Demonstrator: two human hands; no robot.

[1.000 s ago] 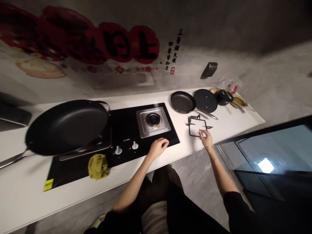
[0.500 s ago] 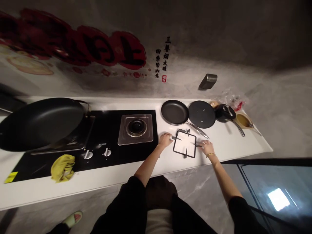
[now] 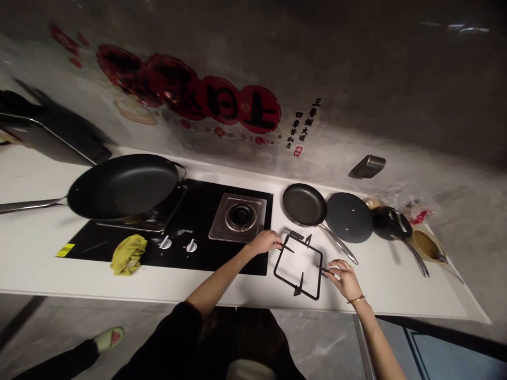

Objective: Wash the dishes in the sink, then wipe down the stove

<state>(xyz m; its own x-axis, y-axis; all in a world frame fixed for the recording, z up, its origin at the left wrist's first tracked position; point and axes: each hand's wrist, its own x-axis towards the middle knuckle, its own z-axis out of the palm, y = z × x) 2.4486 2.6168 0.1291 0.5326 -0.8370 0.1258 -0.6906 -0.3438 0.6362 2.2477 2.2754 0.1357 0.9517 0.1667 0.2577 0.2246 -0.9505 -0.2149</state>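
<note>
Between my two hands is a square black pan support (image 3: 319,289) with prongs pointing inward, tilted over the white counter. My left hand (image 3: 266,241) pinches the prong on its left side. The prong on its right side is gripped by the fingers of my right hand (image 3: 345,278), which has a gold bracelet at the wrist. To the left, the gas burner (image 3: 241,215) on the black glass cooktop (image 3: 206,264) shows with no support over it. A small frying pan (image 3: 304,205) stands just behind the pan support.
A large wok (image 3: 124,187) sits over the left burner, its handle reaching left. A yellow cloth (image 3: 129,255) lies at the cooktop's front by the knobs (image 3: 191,245). Right of the small pan are a flat black lid (image 3: 348,217), a black saucepan (image 3: 390,222) and a yellowish bowl (image 3: 426,244).
My view has turned left, so the scene sits further right and more of the wok shows. The pan support now looks more tilted, with both hands still on it.
</note>
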